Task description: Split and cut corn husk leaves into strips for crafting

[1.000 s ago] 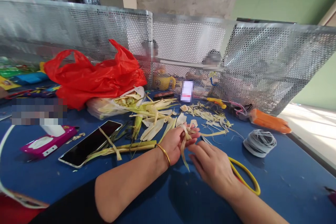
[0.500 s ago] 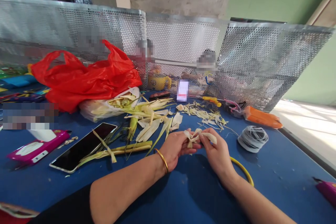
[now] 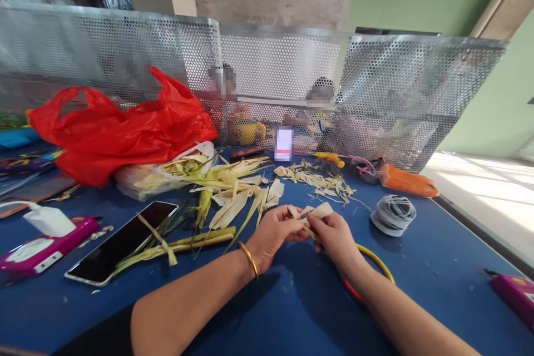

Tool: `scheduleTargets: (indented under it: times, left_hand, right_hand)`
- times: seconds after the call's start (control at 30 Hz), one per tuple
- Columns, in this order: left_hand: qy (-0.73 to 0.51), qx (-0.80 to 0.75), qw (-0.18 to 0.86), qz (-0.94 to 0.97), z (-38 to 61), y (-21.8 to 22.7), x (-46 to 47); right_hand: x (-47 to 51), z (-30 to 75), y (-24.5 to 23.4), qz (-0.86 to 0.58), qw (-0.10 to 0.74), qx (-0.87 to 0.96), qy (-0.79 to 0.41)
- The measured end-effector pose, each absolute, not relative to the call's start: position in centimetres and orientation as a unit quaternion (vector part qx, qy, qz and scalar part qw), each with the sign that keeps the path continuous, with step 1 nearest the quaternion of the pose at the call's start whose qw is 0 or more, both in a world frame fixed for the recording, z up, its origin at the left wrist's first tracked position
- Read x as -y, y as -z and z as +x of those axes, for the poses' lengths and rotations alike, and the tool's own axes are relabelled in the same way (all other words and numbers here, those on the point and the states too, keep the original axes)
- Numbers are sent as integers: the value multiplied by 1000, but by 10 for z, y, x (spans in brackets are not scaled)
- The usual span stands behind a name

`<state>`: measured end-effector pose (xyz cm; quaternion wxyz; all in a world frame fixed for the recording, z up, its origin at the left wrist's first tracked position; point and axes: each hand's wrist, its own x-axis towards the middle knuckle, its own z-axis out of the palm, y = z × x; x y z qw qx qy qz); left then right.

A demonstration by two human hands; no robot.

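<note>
Between my two hands is a pale strip of corn husk (image 3: 320, 210), folded or knotted near its middle; the fingers cover part of it. My left hand (image 3: 277, 231), with a gold bangle at the wrist, pinches one side. On the other side my right hand (image 3: 336, 236) grips the husk between thumb and fingers. Both hands hover just above the blue table (image 3: 292, 317). Beyond them lies a pile of loose corn husks (image 3: 233, 206), with shredded husk scraps (image 3: 329, 181) to its right. A ball of grey yarn (image 3: 392, 216) sits right of my right hand.
On the left are a black-screened phone (image 3: 125, 239), a magenta power strip (image 3: 45, 253) with a white charger, and a red plastic bag (image 3: 137, 128). An orange packet (image 3: 409, 181) and a yellow-handled tool (image 3: 330, 159) lie near the perforated metal divider (image 3: 283, 61). People sit behind it.
My right hand has turned, and the husk's free end now points up over its fingers instead of out to the right. The view has shifted slightly, so the surroundings appear further left.
</note>
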<state>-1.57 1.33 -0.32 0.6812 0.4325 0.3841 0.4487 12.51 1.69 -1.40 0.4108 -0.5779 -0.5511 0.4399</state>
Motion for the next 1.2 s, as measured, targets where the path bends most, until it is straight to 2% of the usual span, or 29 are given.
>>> scheduleTargets:
  times: [0.23,0.47,0.57,0.7,0.8,0.87,0.97,1.07,1.2]
  left_hand:
    - [-498,-465,606,411,-20,7,-26]
    - [-539,-496,574,366,-25,13,-36]
    - [-553,-484,567,373,-26,20,-40]
    - [-540,-478,562,406,-26,21,-41]
    - [-483,-460,600,441,-23,13,-33]
    - [-430,-444,640,456,-21,7,-25]
    - [-370,-412,671,493,-20,-1,-17]
    - [-342,-392,685,510,-22,-4,-15]
    - [-327,-381,695,514,-26,-4,-16]
  right_hand:
    - [-10,119,14,-545,433,510,-505]
    - [2,113,5,-435,444,585,-521]
    - [6,117,2,-354,421,702,-452]
    - [5,125,2,-316,364,835,-267]
    - [1,131,1,-337,399,842,-134]
    - [-2,134,0,-375,437,813,-92]
    - [-9,139,-2,-449,444,759,-159]
    - [-16,143,-1,-519,392,719,-246]
    - [-18,144,2,-567,348,707,-242]
